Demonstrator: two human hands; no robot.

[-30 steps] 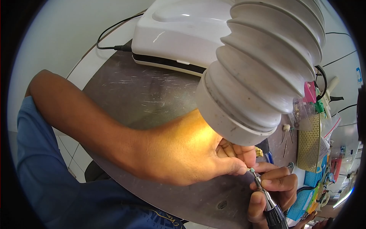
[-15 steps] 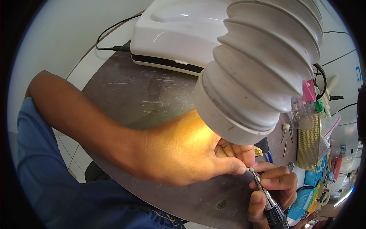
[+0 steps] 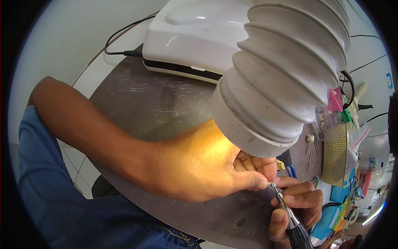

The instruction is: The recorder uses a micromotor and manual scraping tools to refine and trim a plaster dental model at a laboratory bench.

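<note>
My left hand (image 3: pixel 207 166) reaches in from the left, its thumb and forefinger pinched on a tiny pale piece (image 3: pixel 270 183) that barely shows. My right hand (image 3: pixel 300 199), at the lower right, is closed around a rotary handpiece (image 3: pixel 293 222) with a silver nose and a black grip. The small greenish grinding bit (image 3: pixel 273 185) at its end is up against or very close to the pale piece; contact cannot be made out. Just beyond the left fingertips is a yellowish ridged block (image 3: pixel 280 165), partly hidden.
A ribbed white hose (image 3: pixel 286 70) with a wide nozzle hangs over my left fingers. Behind stands a white machine (image 3: pixel 195 41) with a black cable (image 3: pixel 132 53). Thin metal bits (image 3: pixel 309 153), a woven basket (image 3: pixel 335 155) and blue trays (image 3: pixel 327 220) lie at the right.
The handpiece and its bit have shifted very slightly at the fingertips. Both hands otherwise keep their places.
</note>
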